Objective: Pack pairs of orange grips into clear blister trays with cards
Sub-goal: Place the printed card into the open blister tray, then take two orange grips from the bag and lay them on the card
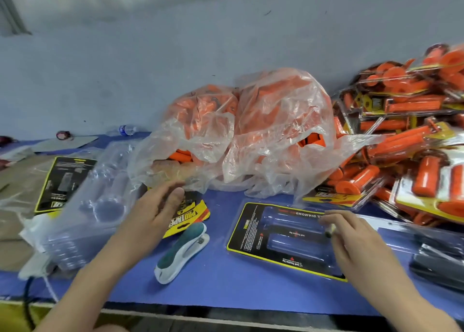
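Blue matting covers my bench (226, 281) under a grey wall. The loose orange grips (180, 156) are heaped in a thin plastic bag (263, 136) at the back. My left hand (153, 213) is spread, fingers straight, just at the bag's crumpled mouth and holding nothing. My right hand (351, 234) hovers over the right end of the clear blister tray (283, 239), which lies flat in front of me with a black and yellow card in it and both cavities empty. I judge the grips to be light, rubbery and easy to pinch mid-length. The bag film will cling and snag, and the tray is thin, springy and slick, so it's best held by its flat rim. Something small and dark shows at my right fingertips, but I cannot tell whether I am pinching it or the tray edge. The bag hides how many grips remain, and the finished packs (406, 131) run off the right edge. Motion smears the stack of empty trays (95, 206) beside the stapler (183, 251).
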{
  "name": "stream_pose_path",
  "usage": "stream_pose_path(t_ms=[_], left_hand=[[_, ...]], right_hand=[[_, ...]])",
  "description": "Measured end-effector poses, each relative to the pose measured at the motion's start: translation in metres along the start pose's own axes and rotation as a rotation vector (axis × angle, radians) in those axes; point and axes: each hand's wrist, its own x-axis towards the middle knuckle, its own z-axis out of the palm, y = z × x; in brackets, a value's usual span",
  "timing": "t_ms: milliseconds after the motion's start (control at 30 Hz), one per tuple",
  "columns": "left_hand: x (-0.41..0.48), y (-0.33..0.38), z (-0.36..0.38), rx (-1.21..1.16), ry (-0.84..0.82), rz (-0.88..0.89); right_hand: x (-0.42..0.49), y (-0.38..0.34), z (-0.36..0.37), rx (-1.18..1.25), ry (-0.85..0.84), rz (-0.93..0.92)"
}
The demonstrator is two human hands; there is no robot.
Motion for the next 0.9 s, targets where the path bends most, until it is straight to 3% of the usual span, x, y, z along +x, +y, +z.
stream_pose_path(t_ms=[367, 533, 733, 900], left_hand=[[0.019, -0.01, -0.005, 0.129, -0.034, -0.059], [0.028, -0.03, -0.055, 0.248, 0.14, -0.158], [0.007, -0.063, -0.098, 0.486, -0.022, -0.314], [-0.016, -0.084, -0.097, 0.5, -0.175, -0.378]], right_hand=[[0.04, -0.007, -0.006, 0.096, -0.017, -0.061], [0.058, -0.045, 0.007, 0.098, -0.041, -0.174], [0.064, -0.106, 0.032, 0.11, -0.112, -0.385], [0.047, -0.113, 0.041, 0.024, -0.131, -0.526]])
